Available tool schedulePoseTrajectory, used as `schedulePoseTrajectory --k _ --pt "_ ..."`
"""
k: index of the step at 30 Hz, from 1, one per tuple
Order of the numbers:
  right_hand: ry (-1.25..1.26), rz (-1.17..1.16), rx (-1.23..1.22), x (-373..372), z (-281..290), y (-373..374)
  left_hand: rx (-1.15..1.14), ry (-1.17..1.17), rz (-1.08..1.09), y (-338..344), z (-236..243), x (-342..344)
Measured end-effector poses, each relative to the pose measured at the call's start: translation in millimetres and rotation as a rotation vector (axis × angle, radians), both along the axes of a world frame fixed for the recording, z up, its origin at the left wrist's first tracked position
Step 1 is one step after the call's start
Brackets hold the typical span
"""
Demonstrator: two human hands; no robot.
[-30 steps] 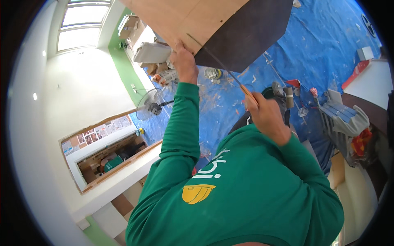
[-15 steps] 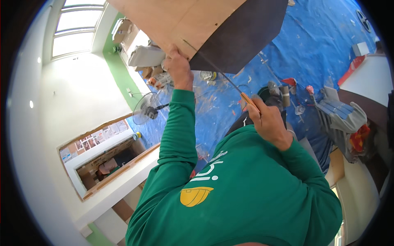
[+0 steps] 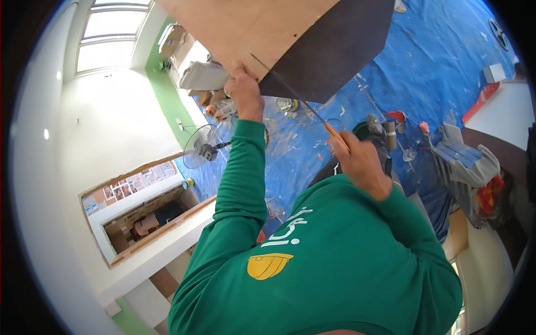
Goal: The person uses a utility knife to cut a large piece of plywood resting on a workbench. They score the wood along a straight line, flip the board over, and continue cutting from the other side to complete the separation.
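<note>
A large wooden board (image 3: 245, 30) with a pale face and a dark brown part (image 3: 335, 53) fills the top of the view. My left hand (image 3: 245, 94) grips its near edge, thumb on the pale face. In my right hand (image 3: 363, 164), slightly blurred, is the orange-brown handle of a handsaw (image 3: 298, 97). The saw's long thin blade, seen nearly edge-on, runs up to the board's edge just right of my left hand. A thin dark line continues over the pale face there; I cannot tell how much of it is blade and how much is cut.
Blue sheeting (image 3: 435, 50) covers the floor, scattered with scraps. A fan (image 3: 204, 148) stands left of my left forearm, near a tub (image 3: 286, 104) and a heap of bags (image 3: 204, 77). At right is a step stool (image 3: 460, 162) with cloth on it. A person (image 3: 151, 223) shows through the wall opening.
My right hand and the saw have shifted slightly up and left, toward the board. My left hand keeps its grip on the edge. The whole view has moved a little.
</note>
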State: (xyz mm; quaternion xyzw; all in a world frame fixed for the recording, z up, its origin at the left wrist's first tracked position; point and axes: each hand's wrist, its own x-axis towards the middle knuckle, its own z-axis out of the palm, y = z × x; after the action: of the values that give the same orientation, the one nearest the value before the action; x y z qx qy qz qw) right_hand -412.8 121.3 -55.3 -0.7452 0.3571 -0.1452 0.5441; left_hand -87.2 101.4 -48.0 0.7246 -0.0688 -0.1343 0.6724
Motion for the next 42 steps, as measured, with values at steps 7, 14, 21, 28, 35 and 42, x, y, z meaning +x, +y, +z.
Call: schedulePoseTrajectory --k 7,14,21,28,35,42 --pt "-0.048 -0.052 -0.148 137 6 -57 0.052 0.012 -0.034 -11 12 -7" --pt "-0.075 -0.02 -0.07 48 11 -17 0.032 0.007 0.004 4 1 4" --pt "-0.104 -0.021 -0.293 108 -23 -37 0.061 -0.019 -0.006 -10 10 -10" --pt "-0.112 -0.005 -0.287 95 5 -30 0.03 -0.036 -0.051 -5 17 -2" --pt "-0.089 0.014 -0.27 32 2 -2 -0.002 -0.027 0.025 -3 -2 1" --pt "-0.008 -0.054 -0.117 120 31 -49 0.101 -0.055 -0.069 -5 15 0"
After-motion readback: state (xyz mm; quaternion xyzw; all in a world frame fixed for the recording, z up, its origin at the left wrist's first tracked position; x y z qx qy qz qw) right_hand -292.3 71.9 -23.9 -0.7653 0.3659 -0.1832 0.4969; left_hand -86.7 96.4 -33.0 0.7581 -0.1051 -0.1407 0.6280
